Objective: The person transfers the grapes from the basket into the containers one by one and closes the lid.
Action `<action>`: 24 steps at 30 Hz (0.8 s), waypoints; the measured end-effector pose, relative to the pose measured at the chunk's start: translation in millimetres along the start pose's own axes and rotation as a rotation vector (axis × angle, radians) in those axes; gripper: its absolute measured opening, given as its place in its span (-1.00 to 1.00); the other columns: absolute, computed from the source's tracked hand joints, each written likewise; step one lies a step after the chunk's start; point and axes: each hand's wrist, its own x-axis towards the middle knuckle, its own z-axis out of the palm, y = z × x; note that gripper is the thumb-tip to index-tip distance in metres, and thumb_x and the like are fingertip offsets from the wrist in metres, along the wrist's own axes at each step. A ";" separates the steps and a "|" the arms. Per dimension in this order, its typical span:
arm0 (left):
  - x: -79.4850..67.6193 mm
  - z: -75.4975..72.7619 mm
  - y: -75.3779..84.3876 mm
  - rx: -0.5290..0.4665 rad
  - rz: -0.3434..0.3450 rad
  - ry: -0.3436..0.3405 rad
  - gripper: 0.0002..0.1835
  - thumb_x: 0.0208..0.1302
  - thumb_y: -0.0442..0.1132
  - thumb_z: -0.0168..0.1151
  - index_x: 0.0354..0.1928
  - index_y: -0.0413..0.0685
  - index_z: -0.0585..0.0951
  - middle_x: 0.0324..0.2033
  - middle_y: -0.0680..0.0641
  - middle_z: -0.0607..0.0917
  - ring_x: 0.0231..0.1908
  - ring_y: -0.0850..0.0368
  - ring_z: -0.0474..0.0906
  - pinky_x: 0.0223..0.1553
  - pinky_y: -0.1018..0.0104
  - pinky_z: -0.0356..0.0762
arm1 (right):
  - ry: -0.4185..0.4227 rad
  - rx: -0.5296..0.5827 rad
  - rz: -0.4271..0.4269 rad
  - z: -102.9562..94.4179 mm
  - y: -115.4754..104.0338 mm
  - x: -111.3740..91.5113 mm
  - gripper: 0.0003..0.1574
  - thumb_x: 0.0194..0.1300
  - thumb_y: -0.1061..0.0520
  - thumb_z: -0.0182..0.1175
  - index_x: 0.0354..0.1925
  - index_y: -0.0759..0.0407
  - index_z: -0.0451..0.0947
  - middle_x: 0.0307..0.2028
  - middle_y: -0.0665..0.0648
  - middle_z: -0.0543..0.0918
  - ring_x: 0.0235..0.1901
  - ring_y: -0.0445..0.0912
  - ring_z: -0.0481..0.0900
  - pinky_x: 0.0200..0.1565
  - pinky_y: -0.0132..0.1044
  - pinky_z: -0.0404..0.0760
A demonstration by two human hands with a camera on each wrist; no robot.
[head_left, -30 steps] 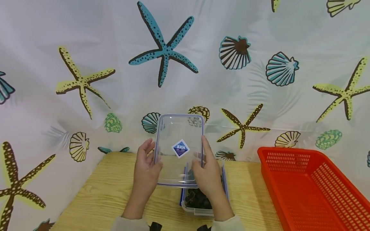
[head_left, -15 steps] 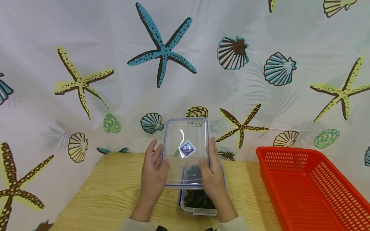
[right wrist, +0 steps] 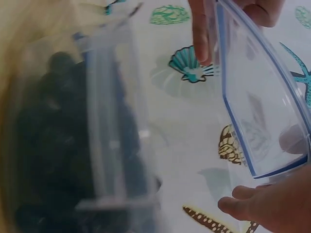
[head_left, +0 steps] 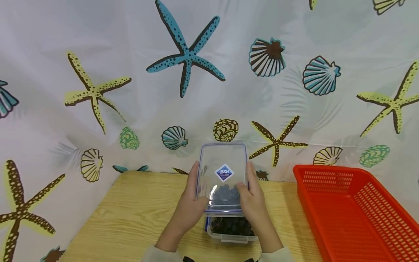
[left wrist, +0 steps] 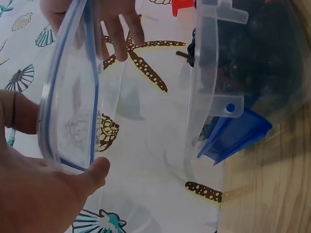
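Both hands hold a clear plastic lid (head_left: 222, 156) with a blue seal round its rim and a blue-and-white diamond sticker (head_left: 224, 172). My left hand (head_left: 191, 203) grips its left edge, while my right hand (head_left: 255, 200) grips the right edge, thumb over the front. Tilted, the lid hangs above a clear plastic container (head_left: 234, 238) on the table, apart from it. Dark grapes (head_left: 233, 226) fill the container; some show through the lid. A blue latch (left wrist: 235, 136) sticks out from the container's side in the left wrist view.
A red perforated plastic basket (head_left: 306, 203) stands on the right of the wood-grain table (head_left: 131, 211). Behind the table hangs a white cloth (head_left: 131, 22) printed with starfish and shells.
Both hands have brought the lid to the right and lower, closer over the grape container. The container and basket stay in place.
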 end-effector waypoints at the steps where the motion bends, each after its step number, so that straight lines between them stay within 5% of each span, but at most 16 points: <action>1: -0.4 2.8 -0.8 0.020 -0.018 -0.023 0.07 0.19 -0.60 -0.08 0.63 0.24 -0.25 0.59 -0.11 -0.18 0.52 -0.17 -0.15 0.36 -0.30 0.02 | -0.001 -0.007 0.012 -2.9 2.0 -2.7 -0.16 0.54 0.27 -0.10 0.62 0.12 -0.18 0.60 0.09 -0.22 0.55 0.03 -0.28 0.46 0.09 -0.17; 8: -6.0 26.7 -5.4 0.192 -0.090 -0.141 0.14 0.17 -0.58 -0.01 0.62 0.24 -0.38 0.58 -0.16 -0.34 0.52 -0.19 -0.34 0.40 -0.27 -0.19 | 0.010 -0.076 0.032 -23.8 15.8 -19.3 -0.16 0.51 0.31 -0.07 0.61 0.21 -0.14 0.60 0.13 -0.21 0.55 0.10 -0.27 0.45 0.15 -0.19; 12: -9.3 32.1 -5.8 0.216 -0.134 -0.187 0.10 0.18 -0.57 -0.01 0.64 0.19 -0.29 0.57 -0.19 -0.37 0.52 -0.21 -0.36 0.39 -0.31 -0.22 | -0.010 -0.075 0.072 -28.9 23.7 -25.0 -0.18 0.50 0.31 -0.09 0.60 0.27 -0.13 0.60 0.19 -0.19 0.55 0.11 -0.26 0.46 0.11 -0.20; 24: -11.5 12.8 -7.7 0.260 -0.219 -0.423 0.08 0.16 -0.56 0.03 0.62 -0.04 -0.31 0.51 -0.34 -0.52 0.49 -0.29 -0.54 0.37 -0.36 -0.27 | -0.063 -0.114 0.142 -21.3 35.8 -28.7 -0.18 0.45 0.34 -0.08 0.56 0.42 -0.10 0.56 0.38 -0.13 0.54 0.22 -0.22 0.45 0.14 -0.18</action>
